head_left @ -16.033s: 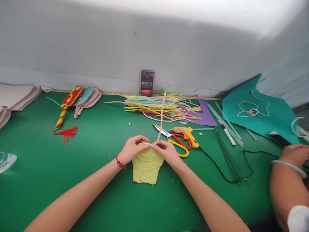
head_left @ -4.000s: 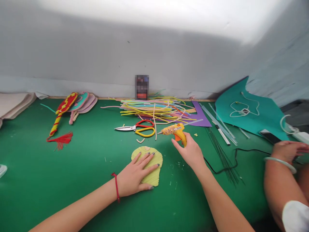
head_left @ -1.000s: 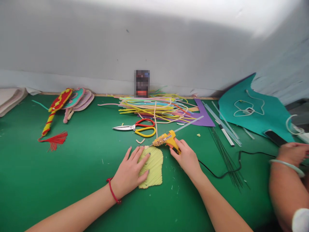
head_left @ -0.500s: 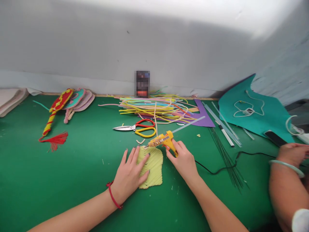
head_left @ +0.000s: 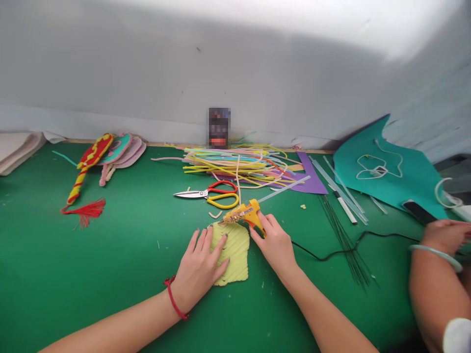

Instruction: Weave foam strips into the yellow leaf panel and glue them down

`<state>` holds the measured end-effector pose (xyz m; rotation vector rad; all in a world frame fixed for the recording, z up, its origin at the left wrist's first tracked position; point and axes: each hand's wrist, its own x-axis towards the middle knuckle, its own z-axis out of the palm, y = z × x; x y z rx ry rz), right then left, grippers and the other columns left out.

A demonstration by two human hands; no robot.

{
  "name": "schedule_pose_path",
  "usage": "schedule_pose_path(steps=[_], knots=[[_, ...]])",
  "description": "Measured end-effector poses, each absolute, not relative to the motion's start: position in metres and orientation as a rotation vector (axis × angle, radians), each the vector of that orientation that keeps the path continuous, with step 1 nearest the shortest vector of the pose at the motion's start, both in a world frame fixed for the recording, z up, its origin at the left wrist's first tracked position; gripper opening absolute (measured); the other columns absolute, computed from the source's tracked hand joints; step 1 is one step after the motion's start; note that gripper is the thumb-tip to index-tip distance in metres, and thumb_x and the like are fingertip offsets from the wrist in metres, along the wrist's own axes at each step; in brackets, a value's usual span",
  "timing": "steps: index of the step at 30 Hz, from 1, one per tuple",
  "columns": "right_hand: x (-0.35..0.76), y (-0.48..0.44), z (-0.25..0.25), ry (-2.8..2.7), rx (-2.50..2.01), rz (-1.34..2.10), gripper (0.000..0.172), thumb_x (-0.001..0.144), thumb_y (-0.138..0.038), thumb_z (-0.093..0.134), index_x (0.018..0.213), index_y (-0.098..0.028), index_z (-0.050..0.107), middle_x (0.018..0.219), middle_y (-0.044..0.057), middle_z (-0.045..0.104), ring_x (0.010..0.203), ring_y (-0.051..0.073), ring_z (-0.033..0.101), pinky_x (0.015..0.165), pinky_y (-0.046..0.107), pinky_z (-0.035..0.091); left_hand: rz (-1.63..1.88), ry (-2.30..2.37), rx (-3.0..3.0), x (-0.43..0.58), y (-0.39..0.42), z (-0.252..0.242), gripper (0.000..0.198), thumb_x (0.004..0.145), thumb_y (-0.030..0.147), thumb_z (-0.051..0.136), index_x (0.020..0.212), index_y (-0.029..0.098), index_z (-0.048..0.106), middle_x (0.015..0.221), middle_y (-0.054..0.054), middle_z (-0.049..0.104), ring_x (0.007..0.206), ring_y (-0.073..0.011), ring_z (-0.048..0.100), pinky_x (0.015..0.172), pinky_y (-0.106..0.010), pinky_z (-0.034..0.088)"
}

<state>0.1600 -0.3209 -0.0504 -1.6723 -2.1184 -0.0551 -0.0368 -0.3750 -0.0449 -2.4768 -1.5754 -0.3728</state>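
Note:
A pale yellow woven fan piece (head_left: 235, 250) lies on the green table (head_left: 128, 255). My left hand (head_left: 200, 269) rests flat on its left half, fingers spread, a red cord on the wrist. My right hand (head_left: 274, 242) grips the handle of a yellow glue gun (head_left: 245, 213). The gun's nozzle points left and touches the top left edge of the woven piece. A clear glue stick juts from the gun's back, and its black cord (head_left: 331, 252) trails to the right.
Red and yellow scissors (head_left: 211, 193) lie just behind the piece. Further back sits a heap of coloured strips (head_left: 239, 164) on purple foam. Finished fans (head_left: 110, 152) lie at the left, thin dark wires (head_left: 346, 238) and teal felt (head_left: 382, 169) at the right. Another person's forearm (head_left: 434, 274) rests at the right edge.
The glue gun's nozzle has slid left along the top edge of the woven piece. My left hand stays pressed on it, barely shifted.

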Motion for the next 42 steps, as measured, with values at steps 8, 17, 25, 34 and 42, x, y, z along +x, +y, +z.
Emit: schedule_pose_path(steps=[8, 17, 25, 34, 42], knots=[[0.161, -0.321, -0.052, -2.146, -1.648, -0.048, 0.039, 0.087, -0.032, 0.043, 0.123, -0.017, 0.049, 0.086, 0.005, 0.058, 0.068, 0.015, 0.058, 0.052, 0.023, 0.044, -0.38, -1.588, -2.485, -0.036, -0.376, -0.046, 0.042, 0.084, 0.04, 0.046, 0.117, 0.018, 0.059, 0.122, -0.018, 0.057, 0.111, -0.0305, 0.054, 0.098, -0.046, 0.037], [0.162, -0.321, -0.052, -2.161, -1.642, -0.013, 0.039, 0.088, -0.031, 0.042, 0.123, -0.017, 0.048, 0.087, 0.005, 0.058, 0.069, 0.015, 0.058, 0.054, 0.023, 0.045, -0.358, -1.575, -2.477, -0.036, -0.375, -0.045, 0.042, 0.083, 0.04, 0.047, 0.117, 0.018, 0.059, 0.121, -0.017, 0.058, 0.11, -0.0298, 0.055, 0.098, -0.045, 0.038], [0.165, -0.322, -0.051, -2.154, -1.642, -0.027, 0.038, 0.087, -0.031, 0.043, 0.122, -0.018, 0.05, 0.086, 0.005, 0.058, 0.069, 0.014, 0.058, 0.052, 0.022, 0.043, -0.397, -1.598, -2.485, -0.037, -0.375, -0.047, 0.041, 0.084, 0.041, 0.045, 0.117, 0.019, 0.059, 0.123, -0.016, 0.056, 0.112, -0.0299, 0.053, 0.099, -0.045, 0.036], [0.171, -0.325, -0.049, -2.172, -1.655, -0.035, 0.038, 0.087, -0.033, 0.041, 0.121, -0.018, 0.05, 0.087, 0.005, 0.058, 0.068, 0.014, 0.058, 0.051, 0.023, 0.042, -0.352, -1.56, -2.475, -0.037, -0.375, -0.047, 0.043, 0.084, 0.041, 0.046, 0.118, 0.018, 0.059, 0.122, -0.019, 0.056, 0.11, -0.0309, 0.055, 0.097, -0.046, 0.038], [0.175, -0.326, -0.045, -2.167, -1.676, -0.017, 0.037, 0.088, -0.033, 0.041, 0.12, -0.018, 0.051, 0.085, 0.004, 0.058, 0.065, 0.014, 0.058, 0.05, 0.023, 0.041, -0.343, -1.56, -2.476, -0.037, -0.375, -0.045, 0.042, 0.084, 0.041, 0.045, 0.117, 0.018, 0.059, 0.122, -0.019, 0.056, 0.11, -0.0309, 0.055, 0.097, -0.046, 0.038]])
